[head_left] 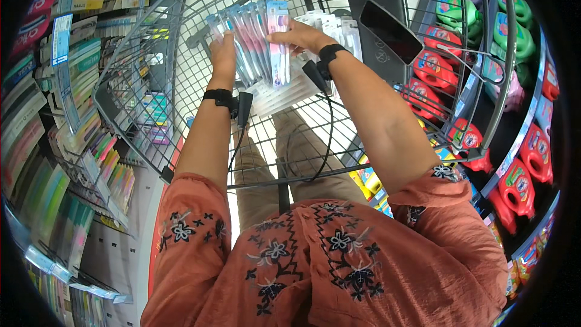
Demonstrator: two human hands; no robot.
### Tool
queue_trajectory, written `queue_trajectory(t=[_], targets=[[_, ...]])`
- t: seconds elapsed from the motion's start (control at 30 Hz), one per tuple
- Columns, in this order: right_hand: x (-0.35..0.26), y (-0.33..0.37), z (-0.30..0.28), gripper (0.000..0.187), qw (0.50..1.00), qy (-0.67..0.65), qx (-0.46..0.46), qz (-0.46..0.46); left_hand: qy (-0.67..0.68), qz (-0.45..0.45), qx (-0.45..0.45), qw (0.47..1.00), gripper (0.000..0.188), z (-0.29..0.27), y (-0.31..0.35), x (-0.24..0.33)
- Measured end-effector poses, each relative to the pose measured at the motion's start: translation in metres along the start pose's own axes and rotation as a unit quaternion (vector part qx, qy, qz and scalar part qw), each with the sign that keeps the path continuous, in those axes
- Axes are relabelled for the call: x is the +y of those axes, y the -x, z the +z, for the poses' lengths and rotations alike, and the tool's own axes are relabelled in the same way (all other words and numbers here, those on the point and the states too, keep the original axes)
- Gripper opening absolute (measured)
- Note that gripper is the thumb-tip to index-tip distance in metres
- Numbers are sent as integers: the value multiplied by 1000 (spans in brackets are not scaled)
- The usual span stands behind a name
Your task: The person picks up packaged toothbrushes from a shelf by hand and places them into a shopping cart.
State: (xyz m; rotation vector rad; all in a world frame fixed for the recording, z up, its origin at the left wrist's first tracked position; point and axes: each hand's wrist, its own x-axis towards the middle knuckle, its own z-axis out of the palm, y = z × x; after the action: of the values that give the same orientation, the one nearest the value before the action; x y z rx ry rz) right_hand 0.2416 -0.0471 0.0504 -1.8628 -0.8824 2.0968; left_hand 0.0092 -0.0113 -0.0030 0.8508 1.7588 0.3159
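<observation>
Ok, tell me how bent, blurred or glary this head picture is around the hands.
Head view: strong fisheye bend, cart wires and shelves curving toward a black rim; centre sharp, left hand and right hand crisp on the toothbrush packs; slight glare on pack plastic; edges dimmer, softer.

A shop aisle under bright, even light. On the left, shelves (pixel 42 115) run along the curved edge, packed with slim boxed goods in green, pink and yellow, with price strips on the shelf fronts. On the right, more shelving (pixel 526 133) carries rows of red and green jugs (pixel 520 184) with handles. Below, a pale floor (pixel 130 230) shows between the shelves
</observation>
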Motion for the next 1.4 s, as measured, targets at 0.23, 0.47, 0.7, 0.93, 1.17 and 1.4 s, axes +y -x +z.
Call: queue_trajectory(t=[0.23,0.47,0.7,0.93,1.17,1.4], targets=[[15,-12,6,81,992,58,113,0,7,42,-33,999,79,5,0,-10],[4,-15,20,79,968,139,209,13,-45,-24,-116,992,68,-9,8,-16],[13,-13,15,76,957,134,256,-18,-59,-28,-182,981,55,-4,19,-5],[6,-1,23,72,959,110,255,-50,-177,65,-136,973,60,-1,18,-22],[4,12,23,72,959,89,263,-55,-177,51,-169,968,79,0,33,-24],[-2,17,35,80,945,127,294,-72,-153,71,-117,979,67,-9,41,-26]])
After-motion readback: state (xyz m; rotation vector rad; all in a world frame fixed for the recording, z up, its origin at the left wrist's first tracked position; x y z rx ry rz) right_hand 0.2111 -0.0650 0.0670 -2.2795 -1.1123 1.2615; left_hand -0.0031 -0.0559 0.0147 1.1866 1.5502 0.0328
